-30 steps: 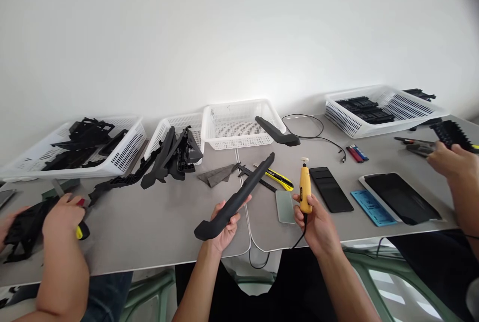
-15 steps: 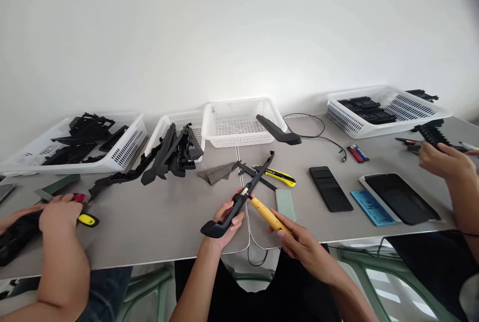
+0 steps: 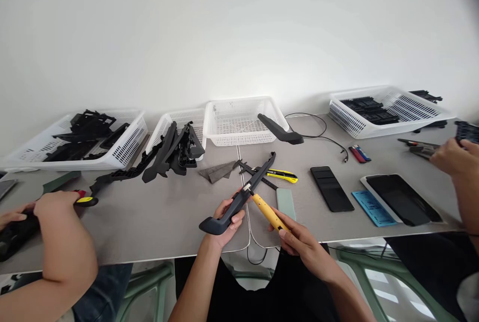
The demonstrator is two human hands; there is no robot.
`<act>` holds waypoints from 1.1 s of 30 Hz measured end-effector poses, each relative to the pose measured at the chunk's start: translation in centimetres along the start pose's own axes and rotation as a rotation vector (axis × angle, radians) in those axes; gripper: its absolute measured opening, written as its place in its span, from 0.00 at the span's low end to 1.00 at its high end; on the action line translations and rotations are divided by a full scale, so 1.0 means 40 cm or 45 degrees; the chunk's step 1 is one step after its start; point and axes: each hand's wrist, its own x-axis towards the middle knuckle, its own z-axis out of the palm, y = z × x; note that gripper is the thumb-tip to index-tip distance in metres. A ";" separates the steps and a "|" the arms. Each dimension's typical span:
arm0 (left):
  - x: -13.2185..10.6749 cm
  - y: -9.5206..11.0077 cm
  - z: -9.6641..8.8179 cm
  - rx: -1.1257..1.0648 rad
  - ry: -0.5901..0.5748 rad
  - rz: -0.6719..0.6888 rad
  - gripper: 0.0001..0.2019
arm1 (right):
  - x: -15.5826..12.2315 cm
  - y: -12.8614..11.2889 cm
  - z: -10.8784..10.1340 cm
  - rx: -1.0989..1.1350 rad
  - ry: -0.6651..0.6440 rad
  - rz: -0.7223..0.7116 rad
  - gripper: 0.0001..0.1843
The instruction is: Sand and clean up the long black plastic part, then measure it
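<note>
My left hand [image 3: 228, 224] is wrapped around a long black plastic trim piece [image 3: 234, 208], slanted with its curved end toward me. In my right hand [image 3: 295, 237] is a yellow-handled knife [image 3: 268, 212], its short tip meeting the trim piece near the middle. Just beyond lie a caliper [image 3: 267, 182], a yellow box cutter [image 3: 282, 175], a grey cloth [image 3: 216, 172] and a pale green block [image 3: 286, 203]. Another black trim piece [image 3: 280, 130] rests against the front of the middle white basket [image 3: 241, 140].
Black parts fill a left basket [image 3: 129, 135], a small basket [image 3: 164, 116] and a right basket [image 3: 346, 122]. Phones [image 3: 331, 188], a blue tray [image 3: 374, 208], lighters [image 3: 359, 154] and a cable [image 3: 325, 137] lie rightward. Co-workers' hands [image 3: 56, 207] work on both sides.
My hands keep their hold, and the trim piece has turned slightly against the knife. The right co-worker's hand has moved right with its black part; the left co-worker's arm has shifted.
</note>
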 end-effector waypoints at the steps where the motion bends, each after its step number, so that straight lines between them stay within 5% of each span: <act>1: 0.000 0.000 0.001 0.001 0.007 -0.004 0.23 | 0.001 0.004 0.000 0.006 0.001 0.001 0.43; 33: -0.007 0.005 -0.007 -0.044 0.055 -0.061 0.25 | 0.012 -0.005 -0.016 -0.266 0.027 -0.017 0.44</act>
